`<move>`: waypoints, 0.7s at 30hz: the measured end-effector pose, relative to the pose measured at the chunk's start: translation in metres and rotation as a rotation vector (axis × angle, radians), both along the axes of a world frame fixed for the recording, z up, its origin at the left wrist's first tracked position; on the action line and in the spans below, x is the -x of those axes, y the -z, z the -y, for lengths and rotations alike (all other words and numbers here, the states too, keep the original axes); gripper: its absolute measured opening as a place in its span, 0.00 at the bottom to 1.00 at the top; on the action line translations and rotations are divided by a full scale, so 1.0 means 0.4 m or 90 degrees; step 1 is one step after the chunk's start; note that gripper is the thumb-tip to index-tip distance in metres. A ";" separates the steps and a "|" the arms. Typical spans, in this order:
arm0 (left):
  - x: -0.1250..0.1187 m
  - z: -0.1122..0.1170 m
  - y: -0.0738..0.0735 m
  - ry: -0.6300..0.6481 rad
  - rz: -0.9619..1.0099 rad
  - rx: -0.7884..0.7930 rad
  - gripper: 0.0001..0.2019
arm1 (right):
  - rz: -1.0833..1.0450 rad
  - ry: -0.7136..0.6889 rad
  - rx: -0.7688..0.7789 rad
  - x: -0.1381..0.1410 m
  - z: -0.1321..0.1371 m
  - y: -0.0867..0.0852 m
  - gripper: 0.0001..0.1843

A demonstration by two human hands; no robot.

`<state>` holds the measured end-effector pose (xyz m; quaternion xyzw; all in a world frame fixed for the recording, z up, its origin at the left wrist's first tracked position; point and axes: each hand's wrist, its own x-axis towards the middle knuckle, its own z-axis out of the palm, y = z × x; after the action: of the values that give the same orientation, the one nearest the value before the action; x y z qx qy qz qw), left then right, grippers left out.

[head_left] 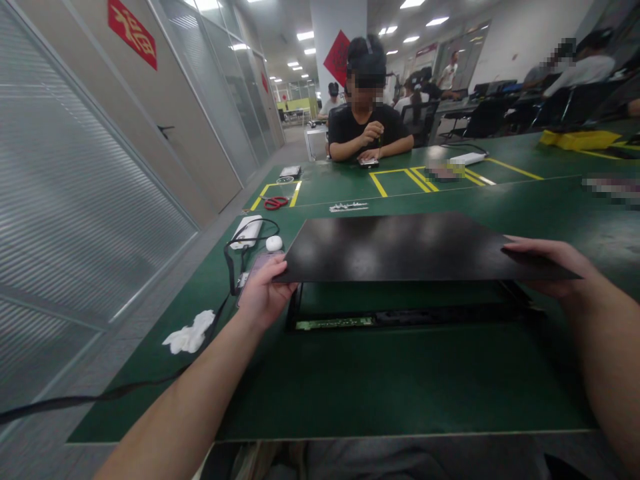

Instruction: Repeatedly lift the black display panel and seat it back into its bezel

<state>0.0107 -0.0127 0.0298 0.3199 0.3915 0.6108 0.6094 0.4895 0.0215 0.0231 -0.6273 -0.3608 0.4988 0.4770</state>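
Observation:
A thin black flat panel (400, 247) is held up level between my two hands. My left hand (267, 290) grips its left edge, thumb on top and fingers beneath. At the right end my right hand (555, 260) clasps the panel the same way. Below it a black rectangular frame (440, 317) lies on the green table, with a strip of green circuit board (335, 323) along its near side. The panel hides the far part of the frame. Whether panel and frame touch at the back, I cannot tell.
Left of the frame are a white power bank (247, 232), a black cable (230, 267), a small white case (274, 243) and crumpled tissue (190, 333). Red scissors (276, 203) and small metal parts (349, 207) lie farther back. A person (370, 127) sits across the table (400, 387).

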 end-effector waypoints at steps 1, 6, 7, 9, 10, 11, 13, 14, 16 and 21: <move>-0.002 0.001 0.002 0.004 -0.011 0.001 0.10 | -0.005 -0.002 0.022 -0.001 -0.001 0.000 0.21; -0.004 0.009 0.001 -0.002 -0.065 -0.030 0.14 | -0.045 0.022 0.020 -0.027 -0.005 0.003 0.24; -0.004 0.010 -0.001 -0.006 -0.076 -0.034 0.14 | -0.053 0.029 0.016 -0.030 -0.005 0.003 0.23; -0.001 0.012 -0.004 -0.013 -0.085 -0.037 0.15 | -0.048 0.051 0.023 -0.031 -0.005 0.003 0.19; -0.001 0.013 -0.005 -0.016 -0.084 -0.034 0.15 | -0.034 0.059 0.028 -0.029 -0.005 0.004 0.18; 0.000 0.013 -0.006 -0.019 -0.082 -0.030 0.15 | -0.017 0.063 0.031 -0.027 -0.005 0.005 0.16; 0.000 0.013 -0.006 -0.023 -0.079 -0.024 0.15 | 0.017 0.064 0.030 -0.022 -0.007 0.010 0.14; -0.001 0.013 -0.006 -0.023 -0.079 -0.022 0.15 | 0.030 0.068 0.023 -0.020 -0.008 0.013 0.14; -0.003 0.014 -0.004 -0.022 -0.078 -0.026 0.16 | 0.049 0.079 0.006 -0.016 -0.010 0.022 0.13; -0.008 0.015 0.006 -0.006 -0.088 -0.024 0.18 | 0.066 0.089 0.002 -0.011 -0.012 0.034 0.14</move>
<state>0.0139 -0.0186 0.0276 0.3709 0.4228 0.5972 0.5718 0.4939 0.0261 0.0097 -0.6769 -0.3395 0.4316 0.4901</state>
